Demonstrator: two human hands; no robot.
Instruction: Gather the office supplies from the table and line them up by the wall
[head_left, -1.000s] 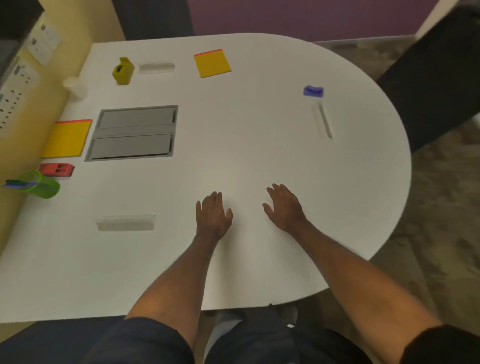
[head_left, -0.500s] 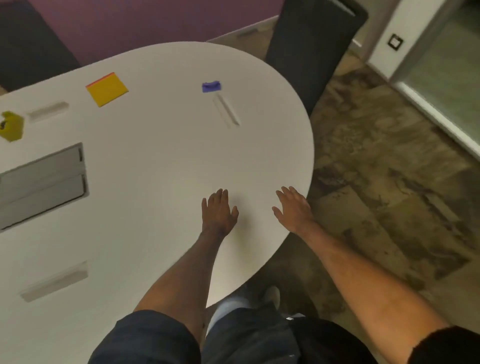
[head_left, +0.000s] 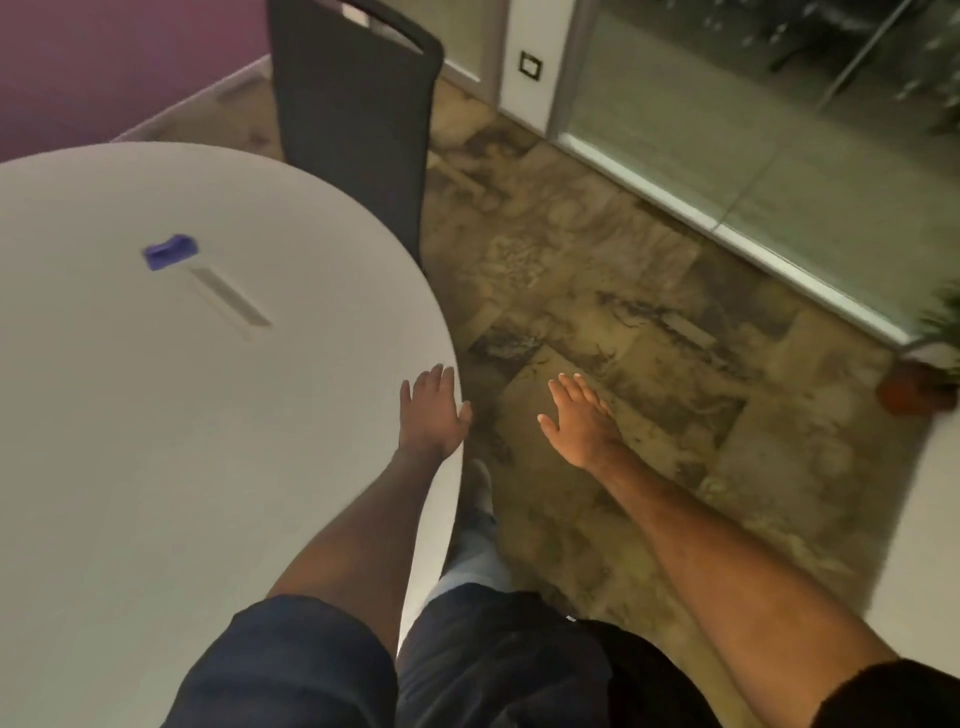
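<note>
One white table (head_left: 156, 441) carries two supplies: one small purple item (head_left: 170, 251), possibly a sharpener, and one pale ruler-like strip (head_left: 228, 301). One dark chair (head_left: 353, 130) and one potted plant (head_left: 930, 364) are visible, plus two empty hands.

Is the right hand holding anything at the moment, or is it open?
Open and empty. The right hand has its fingers straight and spread, palm down, out past the table edge over the floor, with nothing in it.
</note>
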